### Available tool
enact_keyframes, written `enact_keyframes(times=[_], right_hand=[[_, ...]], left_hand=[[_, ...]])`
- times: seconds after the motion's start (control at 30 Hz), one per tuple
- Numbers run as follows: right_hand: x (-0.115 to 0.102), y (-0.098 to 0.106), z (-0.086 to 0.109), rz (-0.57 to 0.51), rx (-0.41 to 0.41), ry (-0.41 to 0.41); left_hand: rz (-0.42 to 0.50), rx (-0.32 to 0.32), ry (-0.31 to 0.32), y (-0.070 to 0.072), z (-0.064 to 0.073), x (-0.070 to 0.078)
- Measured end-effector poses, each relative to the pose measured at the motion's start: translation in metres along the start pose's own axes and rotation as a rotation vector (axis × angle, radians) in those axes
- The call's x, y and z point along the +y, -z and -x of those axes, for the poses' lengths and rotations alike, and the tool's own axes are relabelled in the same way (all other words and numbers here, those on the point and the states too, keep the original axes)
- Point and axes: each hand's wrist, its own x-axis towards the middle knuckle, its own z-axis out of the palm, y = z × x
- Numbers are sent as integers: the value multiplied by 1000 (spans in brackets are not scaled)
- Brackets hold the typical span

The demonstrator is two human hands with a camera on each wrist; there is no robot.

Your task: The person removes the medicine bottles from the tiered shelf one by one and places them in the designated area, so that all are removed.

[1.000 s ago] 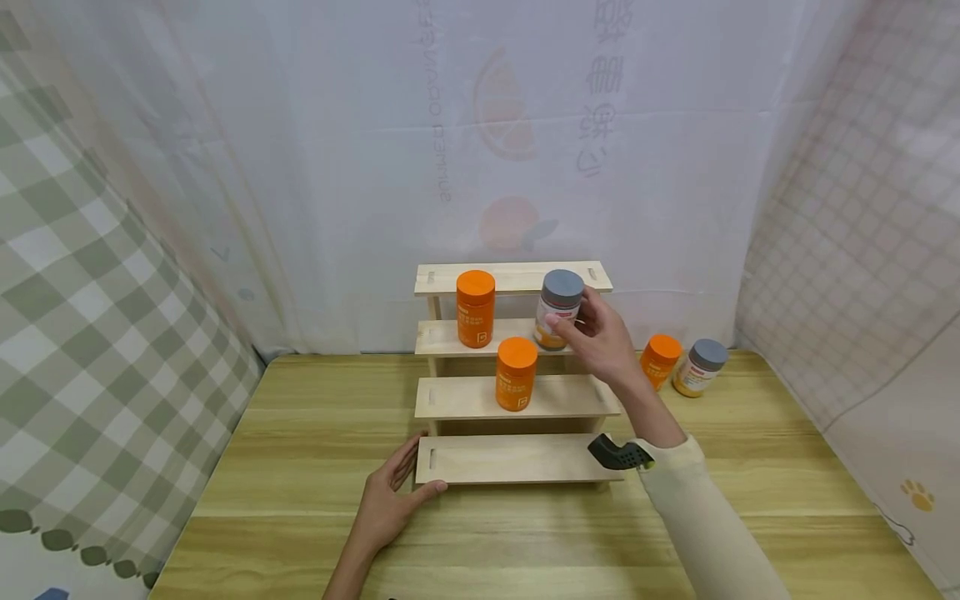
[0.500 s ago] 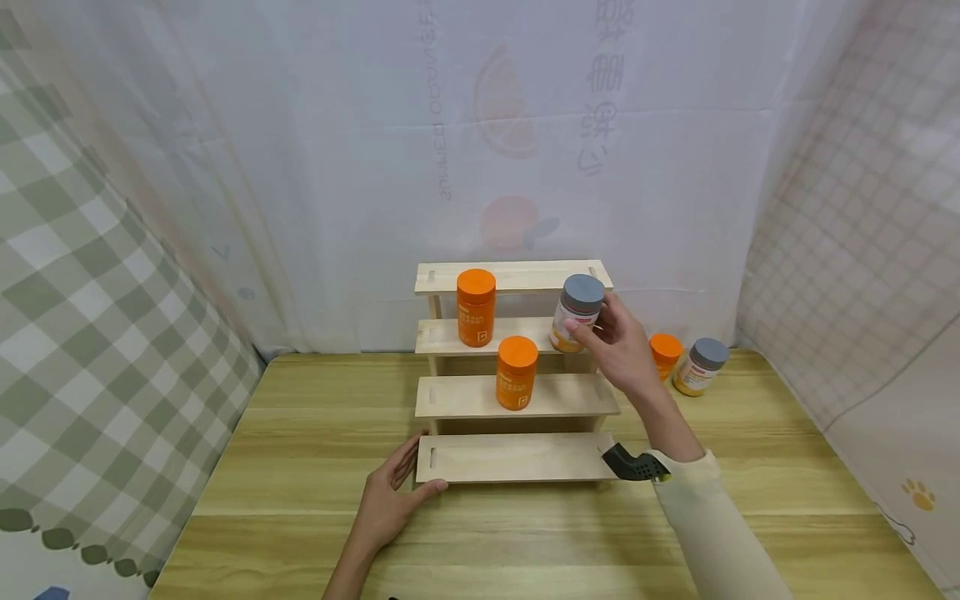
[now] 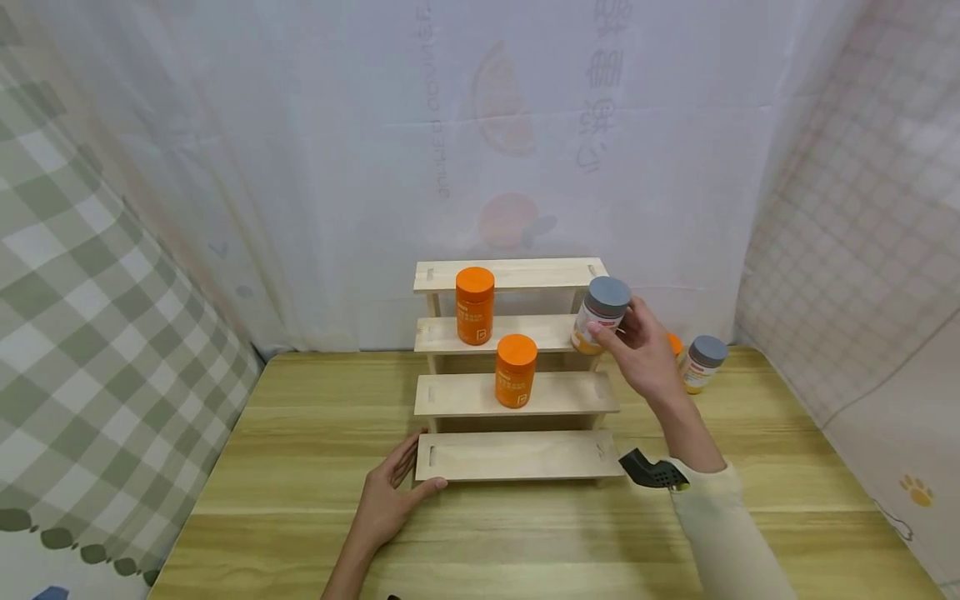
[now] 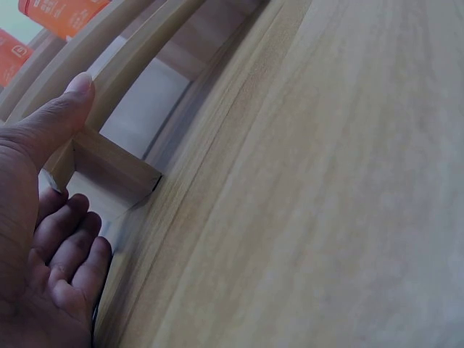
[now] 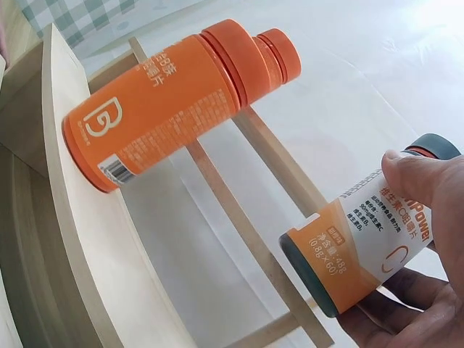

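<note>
My right hand (image 3: 645, 354) holds a supplement bottle (image 3: 602, 312) with a grey lid and white-and-orange label, thumb on one side and fingers around the other. In the head view the bottle overlaps the right end of the second-highest step, slightly tilted; its printed label (image 5: 362, 239) faces the right wrist camera. My left hand (image 3: 388, 496) holds the left end of the lowest step of a wooden stepped rack (image 3: 517, 457), thumb at the front edge, fingers at the side. One orange bottle (image 3: 475, 307) stands on the second-highest step, another orange bottle (image 3: 516, 371) one step lower.
On the table (image 3: 315, 433) right of the rack stands another grey-lidded bottle (image 3: 702, 364), beside an orange bottle (image 3: 676, 344) mostly hidden by my right hand. A white curtain (image 3: 337, 208) hangs close behind the rack, with checked cloth (image 3: 75, 292) at the left.
My right hand has moved rightward with the grey-lidded bottle, from over the second-highest step to its right end. My left hand has stayed in place.
</note>
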Motion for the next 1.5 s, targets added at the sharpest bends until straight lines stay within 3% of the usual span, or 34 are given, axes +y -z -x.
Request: enact_keyframes(times=[0.37,0.67,0.97,1.5], right_hand=[[8,18,8,-2,70,36],[12,30,17,61,100,-32],[22,43,24,36,162,-13],[55,58,38,88,225,-38]], left_hand=[[7,-2,2,0,0,0],[-4,-1,1,0,-1,-1],[-19,0,-9,0,-1,-3],[-10,0,-33,-1,-2,-3]])
